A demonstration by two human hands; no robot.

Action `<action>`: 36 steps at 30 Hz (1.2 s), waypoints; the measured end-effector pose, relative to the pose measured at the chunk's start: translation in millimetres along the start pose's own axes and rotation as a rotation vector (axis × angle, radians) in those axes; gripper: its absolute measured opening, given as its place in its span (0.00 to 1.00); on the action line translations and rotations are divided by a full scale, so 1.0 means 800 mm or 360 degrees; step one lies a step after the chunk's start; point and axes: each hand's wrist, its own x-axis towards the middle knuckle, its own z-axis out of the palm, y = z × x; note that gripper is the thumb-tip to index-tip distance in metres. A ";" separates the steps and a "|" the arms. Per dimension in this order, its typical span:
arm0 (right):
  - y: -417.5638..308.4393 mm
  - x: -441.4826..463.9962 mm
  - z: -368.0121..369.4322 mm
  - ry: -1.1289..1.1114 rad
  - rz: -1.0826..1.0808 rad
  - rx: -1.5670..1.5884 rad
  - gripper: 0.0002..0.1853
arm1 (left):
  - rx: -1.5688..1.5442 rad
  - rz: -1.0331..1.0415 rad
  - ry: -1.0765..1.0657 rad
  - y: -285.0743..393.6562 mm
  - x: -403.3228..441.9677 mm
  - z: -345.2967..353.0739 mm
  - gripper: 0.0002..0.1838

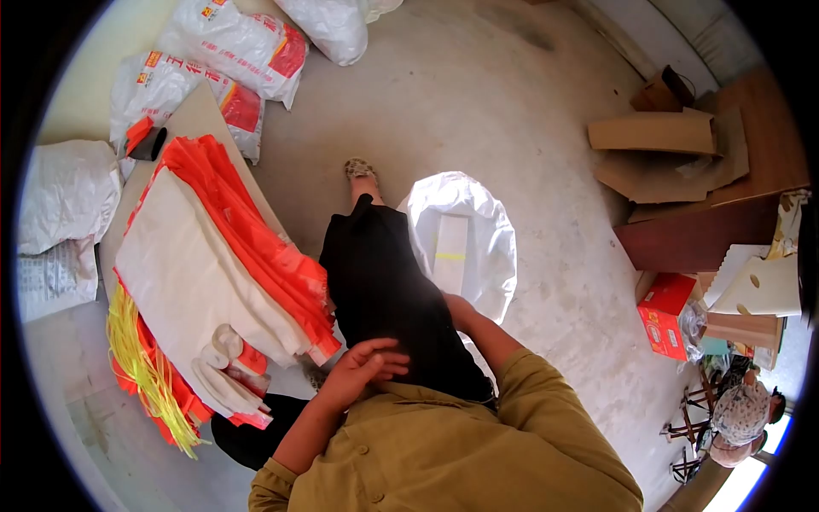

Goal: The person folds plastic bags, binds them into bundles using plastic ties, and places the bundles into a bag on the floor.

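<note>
My left hand [371, 367] rests at my lap, its fingers apart and nothing in it. Beside my thigh is my right hand [461, 312], near the rim of an open white sack [495, 247]; its fingers are mostly hidden. Inside the sack lies a white stack [450, 256] with a yellow-green band around it. To the left, folded white sheets [196, 247] and red-orange sheets [235, 213] lie on a board, with a bundle of yellow strips [153, 367] at their edge. Small white and red rolled pieces [230, 358] sit on the lower part of the pile.
Filled white-and-red bags [239, 51] lie at the upper left, by a white sack [68, 196]. At right are open cardboard [657, 132], a brown table [759, 154] and a red box [667, 307]. A person [740, 414] sits at the far lower right.
</note>
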 end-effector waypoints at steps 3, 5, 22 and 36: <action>-0.013 -0.004 -0.012 0.0007 0.0421 0.0661 0.26 | 0.0026 0.0089 0.0003 0.000 -0.002 0.002 0.22; 0.014 0.007 -0.001 -0.0032 0.0585 0.0485 0.22 | 0.0082 0.0259 -0.0012 0.004 -0.004 0.007 0.21; 0.144 0.108 0.060 -0.0186 0.0293 -0.0298 0.29 | 0.2188 0.1810 0.0189 0.014 0.079 -0.007 0.15; 0.215 0.140 0.103 -0.0124 0.0370 -0.0266 0.22 | 0.2244 0.1929 0.0278 -0.003 0.087 -0.016 0.12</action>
